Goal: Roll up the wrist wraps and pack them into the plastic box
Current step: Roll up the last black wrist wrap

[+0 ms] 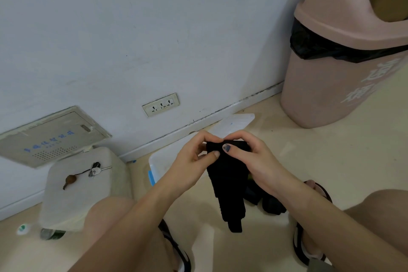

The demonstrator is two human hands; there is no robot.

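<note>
Fingers of the left hand and right hand are clamped on the top end of a long black fabric wrist wrap, its tail dangling below them. Just behind the fingers, the clear plastic box sits on the floor; more dark wraps lie below the right hand.

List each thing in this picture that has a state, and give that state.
Left hand: pinches the wrist wrap's top end.
Right hand: pinches the same end.
Wrist wrap: mostly unrolled, hanging down.
Plastic box: open, on the floor.
Box lid: off, lying by the wall.
Other wraps: loose on the floor.
Trash bin: upright, lined with a black bag.
Keys: lying on the white stool.
</note>
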